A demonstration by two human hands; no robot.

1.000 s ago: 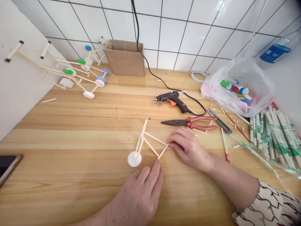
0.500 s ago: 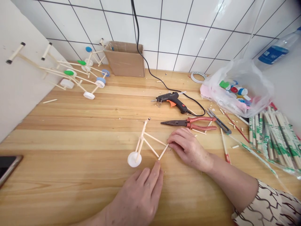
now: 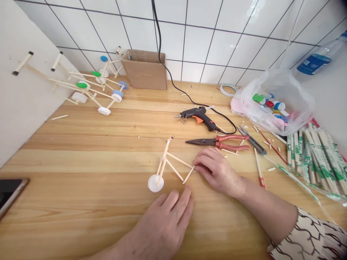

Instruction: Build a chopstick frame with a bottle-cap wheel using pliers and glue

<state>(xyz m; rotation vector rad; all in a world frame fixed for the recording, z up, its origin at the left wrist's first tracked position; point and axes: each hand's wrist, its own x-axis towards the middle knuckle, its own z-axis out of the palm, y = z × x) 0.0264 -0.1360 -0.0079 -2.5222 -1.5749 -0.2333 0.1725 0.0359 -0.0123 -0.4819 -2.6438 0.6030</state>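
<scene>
A small bicycle-shaped frame of pale wooden sticks (image 3: 175, 169) lies on the table, with a white bottle cap (image 3: 155, 183) as a wheel at its lower left. A short wooden stick (image 3: 188, 175) slants across the right ends of its two long sticks. My right hand (image 3: 217, 171) pinches the upper end of that short stick; the fingertips partly hide it. Below the stick's lower end lies my left hand (image 3: 169, 216), fingers stretched out, holding nothing and slightly apart from the stick.
Behind are a glue gun (image 3: 200, 116), pliers (image 3: 217, 142), snips (image 3: 253, 141) and a tape roll (image 3: 228, 90). A bag of caps (image 3: 273, 104) and bundled sticks (image 3: 317, 159) lie right. Finished stick models (image 3: 94, 85), a cardboard box (image 3: 146, 72) and a phone (image 3: 12, 195) are left.
My left hand has drawn slightly right and away from the lower end of the short stick it was touching. My right hand keeps its pinch. The view has shifted slightly.
</scene>
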